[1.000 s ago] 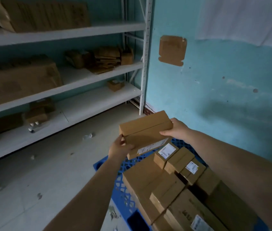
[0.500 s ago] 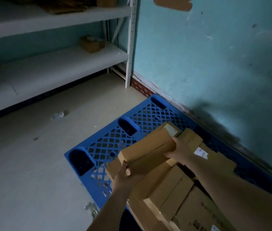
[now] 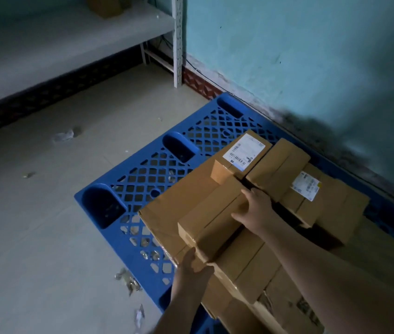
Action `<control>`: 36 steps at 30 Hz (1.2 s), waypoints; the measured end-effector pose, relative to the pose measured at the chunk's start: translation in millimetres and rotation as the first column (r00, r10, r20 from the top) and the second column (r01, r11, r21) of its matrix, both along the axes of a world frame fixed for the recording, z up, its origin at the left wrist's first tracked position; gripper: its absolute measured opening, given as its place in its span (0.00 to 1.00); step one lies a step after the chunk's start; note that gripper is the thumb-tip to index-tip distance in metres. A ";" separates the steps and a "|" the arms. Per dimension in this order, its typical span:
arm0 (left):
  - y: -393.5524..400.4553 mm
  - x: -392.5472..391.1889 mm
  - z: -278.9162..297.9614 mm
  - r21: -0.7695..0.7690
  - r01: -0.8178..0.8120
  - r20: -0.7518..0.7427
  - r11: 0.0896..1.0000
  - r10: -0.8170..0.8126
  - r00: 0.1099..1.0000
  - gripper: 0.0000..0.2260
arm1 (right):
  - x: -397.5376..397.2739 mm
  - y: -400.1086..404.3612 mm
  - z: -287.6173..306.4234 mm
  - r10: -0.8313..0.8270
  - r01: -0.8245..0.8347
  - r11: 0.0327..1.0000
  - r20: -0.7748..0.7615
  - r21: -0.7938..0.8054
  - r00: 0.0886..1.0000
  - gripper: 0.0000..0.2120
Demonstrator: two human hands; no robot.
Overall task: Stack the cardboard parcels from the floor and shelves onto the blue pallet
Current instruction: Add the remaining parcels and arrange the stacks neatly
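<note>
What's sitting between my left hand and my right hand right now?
In the head view, one long cardboard parcel spans the stretch: the left hand touches its near end, the right hand its far end, atop the stacked parcels.

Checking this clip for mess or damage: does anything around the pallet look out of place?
Yes. Crumpled scraps of litter lie on the floor beside the blue pallet, with another scrap nearer the shelf. The wall is dark and stained along its base. The stacked parcels themselves look undamaged.
</note>
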State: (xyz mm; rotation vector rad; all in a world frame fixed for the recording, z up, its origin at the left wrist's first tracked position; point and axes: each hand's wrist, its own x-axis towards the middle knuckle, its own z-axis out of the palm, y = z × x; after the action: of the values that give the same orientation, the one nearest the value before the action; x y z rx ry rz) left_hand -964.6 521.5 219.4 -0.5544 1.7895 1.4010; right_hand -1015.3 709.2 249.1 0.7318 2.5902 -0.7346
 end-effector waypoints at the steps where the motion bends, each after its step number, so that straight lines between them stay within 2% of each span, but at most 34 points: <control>1: -4.1 -4.1 6.9 -0.049 -0.010 -0.040 0.999 0.008 0.999 0.30 | -0.2 -1.7 6.6 0.003 -0.004 0.999 -0.027 -0.047 1.000 0.39; 5: -15.2 -29.3 59.8 -0.055 -0.071 -0.159 0.996 0.062 0.985 0.27 | -1.9 -15.4 62.7 0.020 -0.064 0.955 -0.149 -0.291 0.989 0.46; 8: -22.5 -38.0 107.8 -0.015 -0.133 -0.250 0.991 0.125 0.960 0.29 | 3.2 -27.4 113.8 0.013 -0.098 0.891 -0.190 -0.443 0.982 0.46; 14: -55.8 28.9 205.5 0.058 -0.287 -0.351 0.956 0.289 0.891 0.31 | 60.6 -45.2 211.3 0.157 -0.241 0.864 -0.219 -0.441 0.963 0.44; 18: -76.2 109.1 239.7 0.057 -0.411 -0.271 0.910 0.410 0.871 0.27 | 118.5 -58.6 249.5 0.246 -0.309 0.834 -0.194 -0.456 0.950 0.45; 20: -87.8 145.7 239.9 0.060 -0.473 -0.235 0.879 0.473 0.849 0.30 | 145.0 -70.3 252.3 0.279 -0.333 0.805 -0.181 -0.491 0.943 0.44; 22: -99.7 180.0 230.0 0.049 -0.499 -0.227 0.865 0.497 0.838 0.34 | 167.7 -84.8 243.8 0.319 -0.347 0.780 -0.146 -0.521 0.936 0.43; 26: -125.4 246.3 196.0 -0.019 -0.552 -0.218 0.834 0.535 0.816 0.27 | 209.3 -127.3 191.4 0.415 -0.388 0.750 -0.075 -0.536 0.907 0.42; 31: -160.5 325.9 111.0 -0.134 -0.554 -0.122 0.822 0.541 0.832 0.28 | 268.4 -175.6 84.6 0.509 -0.401 0.744 0.064 -0.535 0.858 0.44; 36: -168.9 389.4 1.9 -0.188 -0.518 -0.038 0.835 0.521 0.853 0.28 | 320.4 -183.7 -40.0 0.516 -0.407 0.805 0.172 -0.431 0.839 0.45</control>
State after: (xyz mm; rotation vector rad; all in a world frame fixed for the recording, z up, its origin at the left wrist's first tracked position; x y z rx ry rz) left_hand -575.2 352.7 221.3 -1.2285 1.8511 1.5706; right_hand -694.9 525.4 209.1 0.0539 2.1370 -0.8573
